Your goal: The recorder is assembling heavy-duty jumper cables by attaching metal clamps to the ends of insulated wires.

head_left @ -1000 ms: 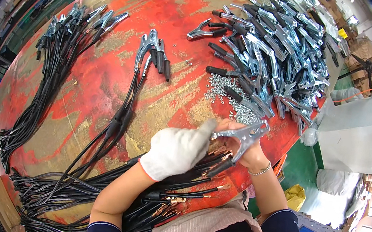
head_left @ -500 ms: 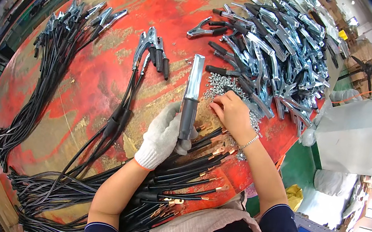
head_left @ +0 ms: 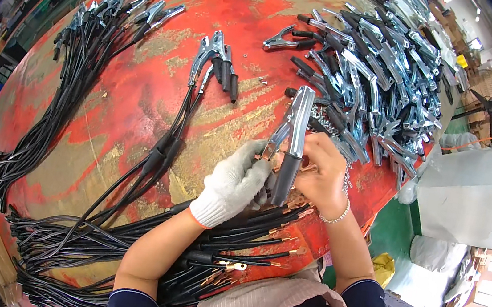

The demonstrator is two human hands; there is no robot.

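Observation:
A silver battery clamp with a black handle grip is held upright between my hands, tilted slightly. My left hand, in a white knitted glove, is closed on its lower side, where a bit of copper shows at the fingertips. Bare, with a bracelet at the wrist, my right hand has its fingers bent in against the clamp's other side. Whatever those fingers pinch is hidden behind the black grip. Below my hands lie black cables with copper lug ends. Small metal nuts show beside my right hand.
A large heap of clamps covers the far right of the red, worn table. Cables with clamps fitted lie in the middle, and a bundle of them at left. A fan stands beyond the right edge.
My right hand has left the nuts and come to the clamp. The clamp has moved right and turned, so its jaw side now shows. The view has shifted slightly.

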